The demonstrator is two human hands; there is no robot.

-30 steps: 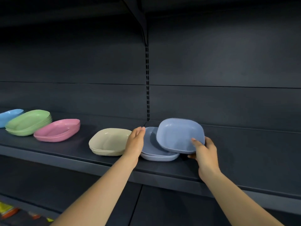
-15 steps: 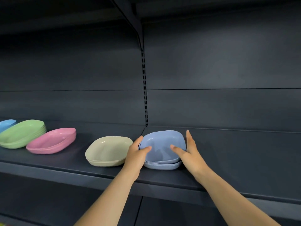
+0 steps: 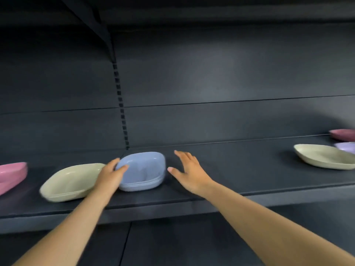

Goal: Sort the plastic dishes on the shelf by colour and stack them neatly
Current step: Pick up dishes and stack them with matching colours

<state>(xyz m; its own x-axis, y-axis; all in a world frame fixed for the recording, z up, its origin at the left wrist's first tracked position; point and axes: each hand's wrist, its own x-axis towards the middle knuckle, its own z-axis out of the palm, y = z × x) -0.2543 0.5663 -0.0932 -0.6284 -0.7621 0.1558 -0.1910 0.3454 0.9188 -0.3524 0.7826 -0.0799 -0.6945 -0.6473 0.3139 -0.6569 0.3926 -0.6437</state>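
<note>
A stack of blue-lilac dishes stands on the dark shelf just right of the upright slot rail. My left hand rests against the stack's left rim, thumb over its edge. Just right of the stack, my right hand hovers with fingers spread and touches nothing. A cream dish stack sits left of the blue one. At the left edge a pink dish is partly cut off. Far right lie a cream dish, a lilac dish and a pink dish.
The shelf's front lip runs across below the dishes. Bare shelf stretches between my right hand and the far-right dishes. Behind the dishes rises the dark back panel, and a bracket slants down from the upper shelf.
My right hand set the blue dish onto the stack and has let go, moving off to the right. The view has swung right, bringing the far-right dishes into sight.
</note>
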